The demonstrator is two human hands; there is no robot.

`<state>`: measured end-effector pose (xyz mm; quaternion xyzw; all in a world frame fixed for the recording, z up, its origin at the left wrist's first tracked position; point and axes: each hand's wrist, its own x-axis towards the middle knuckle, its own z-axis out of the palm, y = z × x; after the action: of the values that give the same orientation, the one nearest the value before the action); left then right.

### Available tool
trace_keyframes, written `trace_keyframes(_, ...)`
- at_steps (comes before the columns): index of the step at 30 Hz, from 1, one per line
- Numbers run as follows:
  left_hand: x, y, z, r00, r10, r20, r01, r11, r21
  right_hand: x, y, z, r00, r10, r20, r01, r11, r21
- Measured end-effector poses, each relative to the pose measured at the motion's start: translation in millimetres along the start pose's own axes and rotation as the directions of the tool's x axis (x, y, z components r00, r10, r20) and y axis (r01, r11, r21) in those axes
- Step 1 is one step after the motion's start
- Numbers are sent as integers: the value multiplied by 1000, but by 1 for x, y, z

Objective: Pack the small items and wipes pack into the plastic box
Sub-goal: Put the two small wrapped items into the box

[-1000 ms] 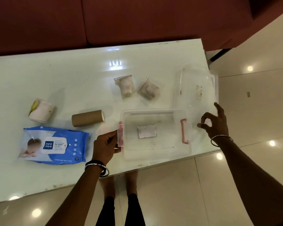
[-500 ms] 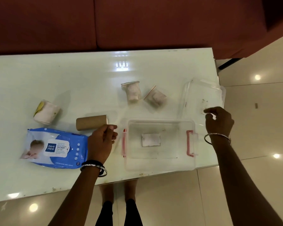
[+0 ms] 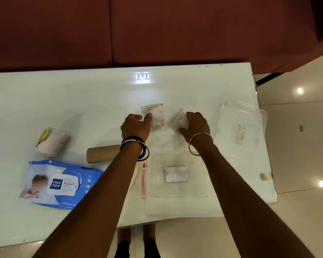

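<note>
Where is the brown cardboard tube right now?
The cardboard tube lies on its side on the table, left of the plastic box, just beyond the blue wipes pack, partly under the left forearm.

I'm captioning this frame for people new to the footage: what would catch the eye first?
Two bare arms reach across the pale table, the left hand touching one small zip bag and the right hand on another zip bag. The blue wet wipes pack lies at near left, and the clear plastic box sits open between the forearms.
</note>
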<state>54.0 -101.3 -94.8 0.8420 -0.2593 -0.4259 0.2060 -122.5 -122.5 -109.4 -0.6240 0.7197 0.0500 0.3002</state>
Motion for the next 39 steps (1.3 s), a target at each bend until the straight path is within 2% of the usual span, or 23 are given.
trace_keyframes(5,10,13,20,997,-63,42,63,998,-10,5,2,2,996,52,-66,-54,998,-28)
trace_keyframes(9,14,19,31,996,-64,69,63,998,26,5,3,-7,993,113,-46,-108,989,100)
trace_keyframes(11,19,18,30,991,-85,105,80,996,43,-4,5,-16,986,143,-88,-121,969,214)
trace_keyframes(13,24,13,24,984,-95,148,99,995,-19,-24,6,-27,969,204,-143,-122,890,440)
trace_keyframes(16,18,3,4,972,-77,222,145,940,-308,-70,9,-40,966,235,-106,-85,678,731)
trace_keyframes(18,5,-9,-13,962,-27,273,156,873,-463,-102,13,-40,971,218,-98,-54,600,798)
trace_keyframes(20,-13,-23,-31,951,29,309,149,830,-537,-130,16,-33,975,212,-63,-59,526,848)
trace_keyframes(23,-43,-47,-56,944,50,326,172,771,-614,-156,16,-12,977,204,60,-148,448,882)
trace_keyframes(28,-87,-81,-80,930,58,364,205,739,-642,-153,12,30,926,206,316,-377,491,785)
trace_keyframes(31,-101,-92,-83,928,48,368,209,751,-626,-137,7,51,884,257,391,-467,547,695)
trace_keyframes(33,-105,-93,-83,929,39,367,205,771,-602,-130,1,59,879,312,361,-477,610,633)
trace_keyframes(36,-107,-95,-84,937,34,347,179,807,-563,-127,-7,69,900,378,219,-432,703,565)
trace_keyframes(39,-107,-94,-83,940,49,337,146,834,-532,-129,-13,76,912,383,148,-398,736,547)
